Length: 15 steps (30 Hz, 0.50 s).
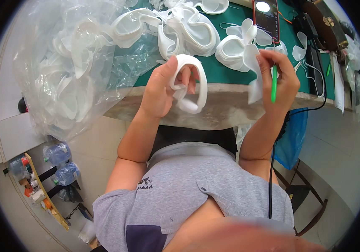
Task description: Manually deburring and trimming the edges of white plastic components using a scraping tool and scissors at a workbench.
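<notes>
Goggle-shaped white rim (202, 84) up in the left hand (162, 87), a bit above center of the frame, overlapping the near edge of the green tabletop (226, 75). Thumb pressed on its left side, other fingers curled round behind and poking into view through the opening, so a pretty closed grip. Over to the right of center, right hand (283, 80) with thumb and fingertips pinched nearly together on a thin, wavy white piece (253, 71), plus a slim green-handled tool (274, 86) tucked along the fingers, handle end pointing down. Can't tell the exact finger placement on the tool, honestly. Just past that, a small stack of white rims (231, 52), and a bigger pile (196, 31) top center. Upper left, a big clear plastic bag (37, 54) stuffed with more white pieces. Phone (268, 23) at the top, right of center, brown case (327, 25) in the upper right. Lower left, big bluish bottles (66, 173) beside a cluttered shelf (46, 192). Blue bag (294, 140) below the table edge, right side.
</notes>
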Each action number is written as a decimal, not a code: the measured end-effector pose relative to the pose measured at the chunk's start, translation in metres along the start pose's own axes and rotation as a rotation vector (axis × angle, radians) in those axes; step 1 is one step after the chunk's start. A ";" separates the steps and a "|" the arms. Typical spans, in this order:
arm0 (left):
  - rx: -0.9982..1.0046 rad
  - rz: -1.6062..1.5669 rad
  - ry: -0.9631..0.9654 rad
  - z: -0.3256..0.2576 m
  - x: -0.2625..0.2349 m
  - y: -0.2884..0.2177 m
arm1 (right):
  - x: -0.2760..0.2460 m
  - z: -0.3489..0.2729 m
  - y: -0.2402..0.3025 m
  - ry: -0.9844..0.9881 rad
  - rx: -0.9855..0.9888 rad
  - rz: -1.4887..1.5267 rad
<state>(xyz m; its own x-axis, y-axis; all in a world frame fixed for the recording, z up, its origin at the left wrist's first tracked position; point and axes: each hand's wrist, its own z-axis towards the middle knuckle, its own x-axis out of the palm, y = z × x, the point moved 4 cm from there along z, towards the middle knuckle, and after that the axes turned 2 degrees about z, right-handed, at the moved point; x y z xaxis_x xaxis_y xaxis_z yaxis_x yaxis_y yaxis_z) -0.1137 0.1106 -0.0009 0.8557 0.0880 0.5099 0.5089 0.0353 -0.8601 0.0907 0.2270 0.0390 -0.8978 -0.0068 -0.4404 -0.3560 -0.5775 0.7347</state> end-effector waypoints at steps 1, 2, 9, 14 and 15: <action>-0.002 0.082 -0.042 0.000 -0.001 0.000 | -0.002 0.002 -0.005 0.029 0.059 -0.085; -0.035 0.320 -0.147 -0.003 0.002 -0.003 | -0.003 0.002 -0.013 0.025 0.059 -0.091; 0.152 0.372 -0.176 -0.007 0.016 -0.019 | -0.057 -0.005 -0.053 -0.603 -0.021 -0.085; 0.080 0.291 -0.157 -0.011 0.021 -0.019 | -0.057 -0.019 -0.071 -0.197 0.531 -0.469; 0.056 0.304 -0.153 -0.011 0.024 -0.018 | -0.059 -0.022 -0.074 -0.101 0.569 -0.547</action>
<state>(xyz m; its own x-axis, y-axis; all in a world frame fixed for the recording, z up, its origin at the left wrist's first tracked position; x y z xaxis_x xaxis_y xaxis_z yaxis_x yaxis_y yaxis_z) -0.1015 0.1013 0.0269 0.9412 0.2510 0.2260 0.2236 0.0386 -0.9739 0.1758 0.2522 -0.0005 -0.5670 0.2468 -0.7859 -0.8063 0.0286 0.5908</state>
